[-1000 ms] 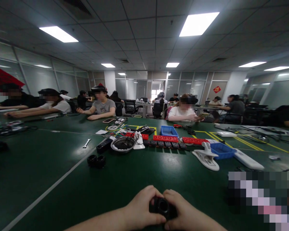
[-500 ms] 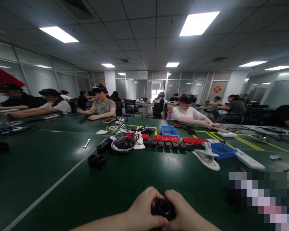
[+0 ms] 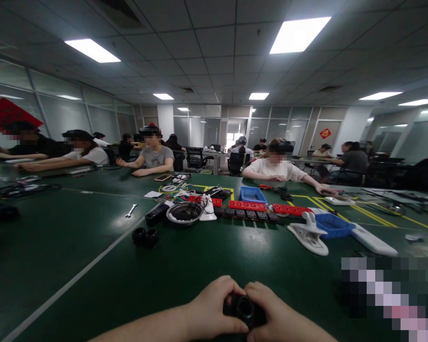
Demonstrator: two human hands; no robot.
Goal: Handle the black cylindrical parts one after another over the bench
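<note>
Between my two hands, low in the middle of the view, is a black part with a round, ringed opening turned toward me. My left hand wraps round its left side, thumb beneath and fingers over the top. From the right, my right hand closes on the same part, fingertips meeting the left ones at its upper edge. Its underside is hidden by my palms, and I cannot make out its exact kind. Two black tyre-like rings lie beside each other farther left on the green table.
Beyond are a wrench, a round metal dish, red power-strip parts, a white clamp-shaped stand and blue trays. Across the table sits a person in white; others sit farther left and back.
The view has shifted slightly. My hands keep hold of the black part, almost in place. The person in white opposite has drawn one arm in and keeps the other stretched right.
</note>
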